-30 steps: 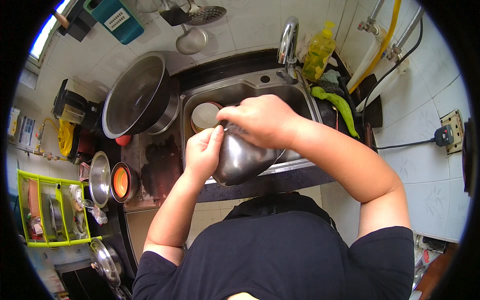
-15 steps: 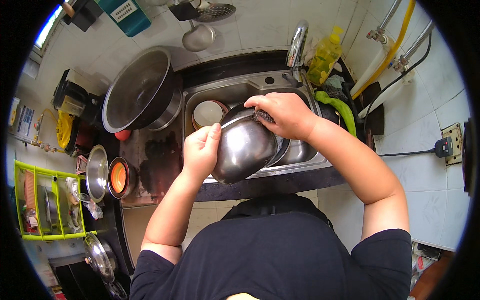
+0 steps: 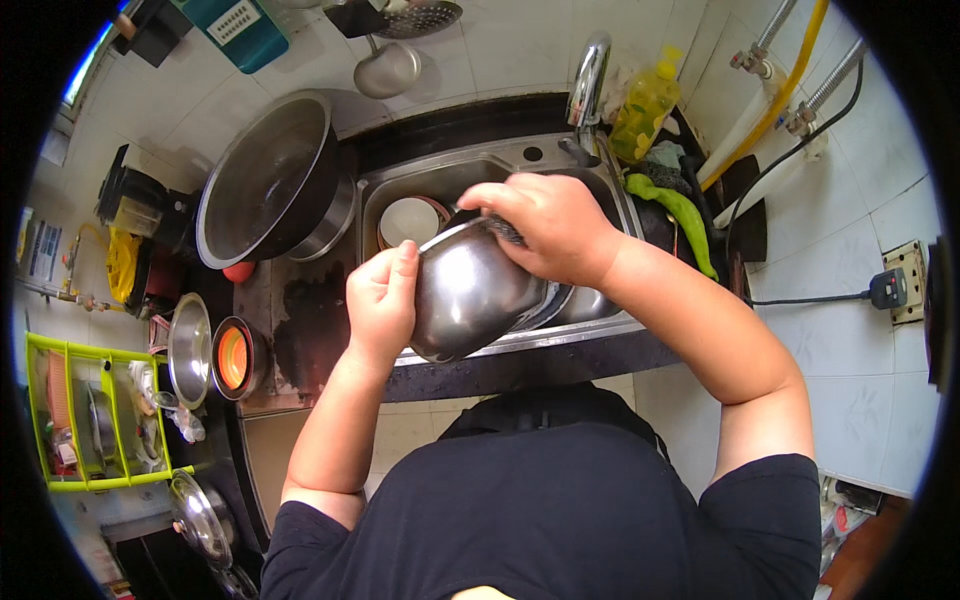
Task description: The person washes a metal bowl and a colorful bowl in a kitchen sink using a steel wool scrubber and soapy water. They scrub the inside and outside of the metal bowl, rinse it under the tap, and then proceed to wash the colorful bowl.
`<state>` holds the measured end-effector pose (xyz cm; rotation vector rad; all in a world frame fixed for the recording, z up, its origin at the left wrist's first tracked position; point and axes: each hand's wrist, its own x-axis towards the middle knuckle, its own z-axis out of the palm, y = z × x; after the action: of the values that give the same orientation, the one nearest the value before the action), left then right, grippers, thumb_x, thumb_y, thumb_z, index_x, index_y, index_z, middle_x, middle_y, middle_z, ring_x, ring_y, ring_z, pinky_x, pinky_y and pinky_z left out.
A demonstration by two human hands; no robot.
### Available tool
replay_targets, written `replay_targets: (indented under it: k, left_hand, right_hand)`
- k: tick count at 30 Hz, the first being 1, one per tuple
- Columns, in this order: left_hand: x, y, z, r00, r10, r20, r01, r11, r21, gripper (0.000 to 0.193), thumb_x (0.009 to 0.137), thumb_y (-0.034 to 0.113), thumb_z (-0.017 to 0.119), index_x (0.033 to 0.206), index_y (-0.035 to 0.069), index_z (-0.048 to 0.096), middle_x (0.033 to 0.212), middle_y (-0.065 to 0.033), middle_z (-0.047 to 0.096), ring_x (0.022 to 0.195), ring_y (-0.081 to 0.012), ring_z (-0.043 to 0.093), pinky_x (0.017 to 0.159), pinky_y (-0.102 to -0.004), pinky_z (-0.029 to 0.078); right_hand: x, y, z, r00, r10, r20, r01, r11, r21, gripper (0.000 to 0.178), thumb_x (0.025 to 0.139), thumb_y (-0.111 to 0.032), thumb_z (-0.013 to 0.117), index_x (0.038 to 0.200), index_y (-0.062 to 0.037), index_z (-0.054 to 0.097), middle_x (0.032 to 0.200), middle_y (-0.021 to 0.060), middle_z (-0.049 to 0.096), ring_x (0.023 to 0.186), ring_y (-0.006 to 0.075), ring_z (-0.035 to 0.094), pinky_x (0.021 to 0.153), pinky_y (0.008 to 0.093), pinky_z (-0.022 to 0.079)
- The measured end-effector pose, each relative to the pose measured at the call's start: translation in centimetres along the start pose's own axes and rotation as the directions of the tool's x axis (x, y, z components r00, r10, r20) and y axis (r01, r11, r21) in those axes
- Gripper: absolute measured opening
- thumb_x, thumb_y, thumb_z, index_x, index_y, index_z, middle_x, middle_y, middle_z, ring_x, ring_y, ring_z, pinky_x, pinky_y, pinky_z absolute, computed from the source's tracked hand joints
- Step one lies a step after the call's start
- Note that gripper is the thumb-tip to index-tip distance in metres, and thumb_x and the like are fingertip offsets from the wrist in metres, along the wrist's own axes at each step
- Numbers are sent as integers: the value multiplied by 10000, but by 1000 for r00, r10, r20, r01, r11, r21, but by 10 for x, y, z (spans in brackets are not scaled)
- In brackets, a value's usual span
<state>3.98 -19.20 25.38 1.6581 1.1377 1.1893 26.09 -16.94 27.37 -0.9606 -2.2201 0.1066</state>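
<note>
A shiny metal bowl [image 3: 470, 290] is tilted over the front of the sink [image 3: 480, 160], its rounded outside toward me. My left hand [image 3: 383, 300] grips its left rim, thumb on top. At the far rim, my right hand [image 3: 560, 228] is closed round a dark steel wool scrubber [image 3: 504, 230] and presses it on the bowl. Behind the bowl, a white bowl [image 3: 410, 222] sits in the sink. More dishes under the held bowl are mostly hidden.
The faucet [image 3: 590, 85] rises behind the sink, beside a yellow soap bottle [image 3: 645, 110] and a green pepper [image 3: 672, 215]. A big metal basin [image 3: 270, 180] stands on the left counter, with a steel bowl [image 3: 190, 345] and stacked orange bowls [image 3: 236, 357] nearer me.
Both hands and the bowl have shifted slightly left in the picture. My right hand has slid the scrubber along the rim, nearer my left hand.
</note>
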Motion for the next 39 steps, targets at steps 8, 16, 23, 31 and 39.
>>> replay_targets:
  k: [8, 16, 23, 31, 39]
  left_hand:
    - [0, 6, 4, 1000, 3, 28, -6, 995, 103, 334, 925, 221, 539, 685, -9, 571, 547, -39, 487, 520, -91, 425, 493, -259, 363]
    - [-1, 11, 5, 985, 132, 111, -151, 973, 176, 348, 923, 190, 544, 638, -8, 522, 556, -22, 483, 523, -74, 418, 474, -259, 338]
    - [-5, 6, -6, 999, 50, 8, -49, 992, -115, 346, 946, 201, 514, 647, 28, 510, 607, 66, 445, 567, -32, 367, 496, -205, 307]
    - [-8, 22, -14, 989, 103, 109, -72, 963, -261, 318, 913, 189, 561, 640, 34, 509, 593, 33, 477, 557, -36, 398, 488, -208, 322]
    - [8, 52, 3, 951, -174, 255, 187, 982, -29, 262, 846, 205, 639, 675, 18, 571, 589, 36, 513, 561, -26, 439, 492, -205, 362]
  right_hand:
    - [-4, 9, -1, 991, 62, 120, -75, 991, 114, 333, 756, -135, 631, 1077, -164, 544, 872, 63, 646, 806, 268, 624, 687, 382, 506]
    - [16, -43, -12, 988, -78, 136, 86, 995, -57, 232, 745, -138, 590, 975, -137, 559, 790, 73, 634, 752, 268, 633, 622, 378, 507]
    - [-22, 17, -4, 995, 65, -82, -57, 994, 92, 335, 748, -108, 647, 1065, -133, 541, 893, 71, 634, 807, 248, 628, 681, 358, 500]
    - [-22, -4, -27, 971, 166, -171, -103, 939, 328, 329, 717, -32, 659, 1019, -80, 539, 876, 76, 628, 779, 221, 642, 680, 312, 501]
    - [-17, -22, -37, 986, -9, -165, 8, 1000, -1, 353, 676, -12, 681, 990, -77, 534, 837, 74, 623, 726, 239, 623, 632, 307, 501]
